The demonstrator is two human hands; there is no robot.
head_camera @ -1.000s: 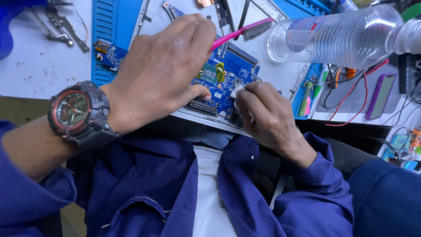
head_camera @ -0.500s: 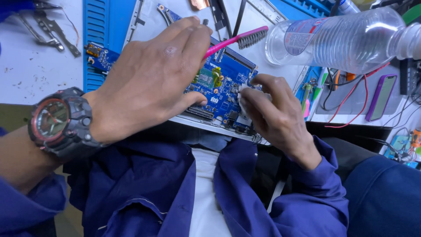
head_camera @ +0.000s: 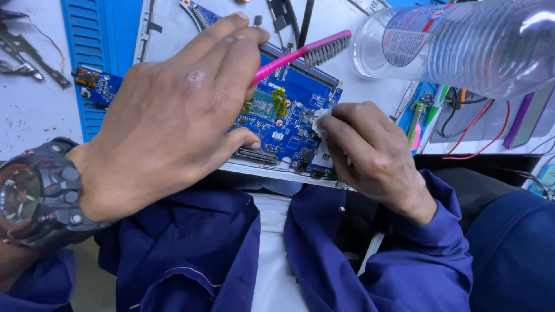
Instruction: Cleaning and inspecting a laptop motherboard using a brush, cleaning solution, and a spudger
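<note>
circuit board (head_camera: 289, 124) lies under left hand (head_camera: 173, 121), right fingers (head_camera: 341, 124) pressing white wipe (head_camera: 319, 122).

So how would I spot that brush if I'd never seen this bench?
Find the blue circuit board at the bench's near edge. The brush sticks out of the left hand above it: a pink handle with dark bristles, pointing at the clear plastic bottle.

A single head-worn camera looks steeply down from close above, over the wearer's dark blue jacket filling the lower frame, onto the white workbench (head_camera: 34, 115) edge across the top. The left hand (head_camera: 173, 121) looms large at centre left, the right hand (head_camera: 370, 153) at centre right, over the blue rectangular circuit board (head_camera: 289, 115).
</note>
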